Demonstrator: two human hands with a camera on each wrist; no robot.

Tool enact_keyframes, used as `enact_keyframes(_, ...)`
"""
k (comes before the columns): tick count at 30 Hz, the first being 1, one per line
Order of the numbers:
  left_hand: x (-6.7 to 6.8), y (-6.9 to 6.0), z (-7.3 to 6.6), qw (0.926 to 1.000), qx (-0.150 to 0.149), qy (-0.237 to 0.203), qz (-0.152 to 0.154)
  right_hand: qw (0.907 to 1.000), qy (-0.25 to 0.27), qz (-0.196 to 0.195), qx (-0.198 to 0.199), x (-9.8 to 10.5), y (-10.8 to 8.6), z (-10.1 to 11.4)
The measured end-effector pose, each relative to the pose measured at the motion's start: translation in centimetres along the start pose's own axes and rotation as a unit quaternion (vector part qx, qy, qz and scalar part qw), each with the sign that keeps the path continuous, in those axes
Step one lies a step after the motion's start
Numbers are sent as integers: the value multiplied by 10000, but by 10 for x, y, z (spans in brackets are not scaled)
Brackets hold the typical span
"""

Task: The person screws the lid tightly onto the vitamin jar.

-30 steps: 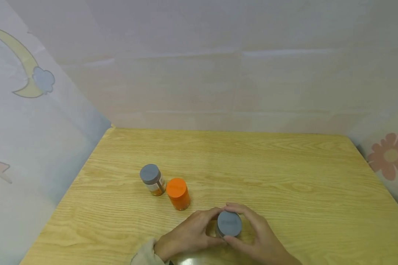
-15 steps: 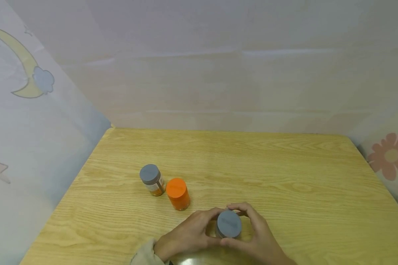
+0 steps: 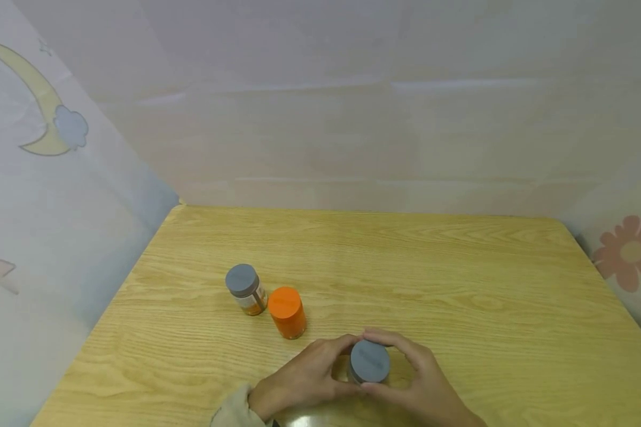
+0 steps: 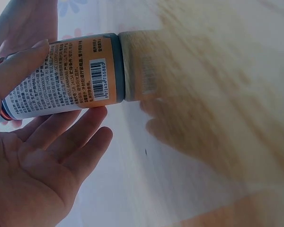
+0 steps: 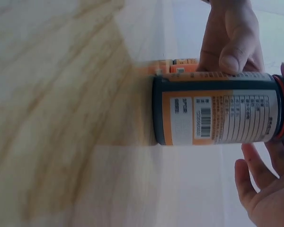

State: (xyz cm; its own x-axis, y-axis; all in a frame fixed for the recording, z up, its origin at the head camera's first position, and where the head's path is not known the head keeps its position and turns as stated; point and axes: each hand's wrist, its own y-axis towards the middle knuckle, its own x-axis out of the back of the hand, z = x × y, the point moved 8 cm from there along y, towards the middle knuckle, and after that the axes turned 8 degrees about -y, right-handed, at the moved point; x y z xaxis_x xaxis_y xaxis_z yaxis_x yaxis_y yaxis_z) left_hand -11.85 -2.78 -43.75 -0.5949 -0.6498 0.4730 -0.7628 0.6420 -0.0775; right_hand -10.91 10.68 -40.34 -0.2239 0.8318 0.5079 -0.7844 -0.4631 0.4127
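In the head view, a jar with a grey lid [image 3: 370, 361] stands upright on the wooden table near the front. My left hand [image 3: 308, 375] holds the jar body from the left. From the right, my right hand [image 3: 419, 379] grips the lid between thumb and fingers. The left wrist view shows the jar's orange-and-white label [image 4: 71, 75] with a barcode, and my left thumb [image 4: 21, 68] across it. A red ring [image 5: 280, 108] shows just below the lid in the right wrist view. The jar's far side is hidden.
A jar with an orange lid [image 3: 285, 303] stands left of my hands. Close behind it, further left, is another grey-lidded jar [image 3: 243, 281]. The wooden table [image 3: 432, 273] reaches back to a pale printed wall covering [image 3: 320, 130].
My right hand's fingers have shifted slightly around the lid. The faint lettering on the lid looks more tilted than one second ago. My left hand and the other jars stay put.
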Motion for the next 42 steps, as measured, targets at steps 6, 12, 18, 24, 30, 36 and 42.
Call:
enact_keyframes(6, 0, 0, 2, 9999, 147, -39, 1, 9977, 97, -131, -660, -6, -2, -8)
enact_keyframes(12, 0, 0, 1, 9999, 133, -59, 5, 9988, -125, 221, -426, -6, 1, -3)
enact_keyframes(18, 0, 1, -1, 9999, -42, -118, 21, 9989, 78, 433, 140, -2, 1, 2)
enact_keyframes(24, 0, 1, 0, 9998, 79, -160, 5, 9999, 93, 65, -115, -2, 1, -2)
enact_keyframes(30, 0, 1, 2, 9997, 176, -184, 6, 9981, 145, 6, -591, -6, -1, -7)
enact_keyframes(36, -1, 0, 1, 9998, 56, -188, 51, 9989, -179, 427, -61, -7, 1, 0)
enact_keyframes(42, -1, 0, -1, 9999, -21, -138, 30, 9976, 8, 676, 142, -4, 1, 0)
